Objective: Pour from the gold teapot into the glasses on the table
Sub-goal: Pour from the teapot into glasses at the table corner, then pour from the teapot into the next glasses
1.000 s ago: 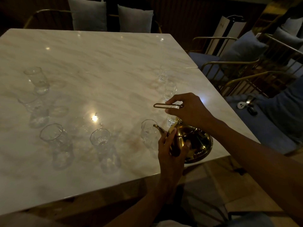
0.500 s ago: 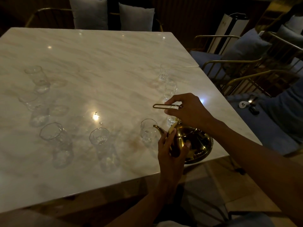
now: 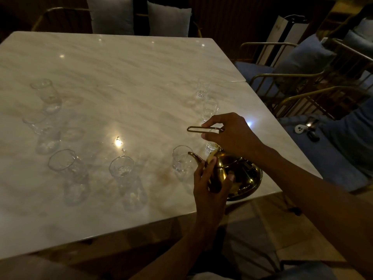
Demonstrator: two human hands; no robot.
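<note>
The gold teapot (image 3: pixel 238 174) is at the table's near right edge, tilted, its spout (image 3: pixel 194 157) at the rim of a clear glass (image 3: pixel 181 161). My right hand (image 3: pixel 232 134) grips the thin wire handle (image 3: pixel 198 129) above the pot. My left hand (image 3: pixel 210 178) is pressed against the pot's front, thumb and fingers around its body. More clear glasses stand on the marble table (image 3: pixel 121 77): one (image 3: pixel 123 168) and another (image 3: pixel 66 164) along the near side, several at the left (image 3: pixel 46 93), and others behind my right hand (image 3: pixel 210 110). No stream is visible.
Gold-framed chairs with blue cushions (image 3: pixel 302 63) stand to the right of the table, small items (image 3: pixel 300 129) on one seat. Two grey pillows (image 3: pixel 169 21) sit beyond the far edge. The near table edge (image 3: pixel 141 225) runs just below the teapot.
Almost nothing has moved. Both hands stay on the teapot, with the spout at the same glass.
</note>
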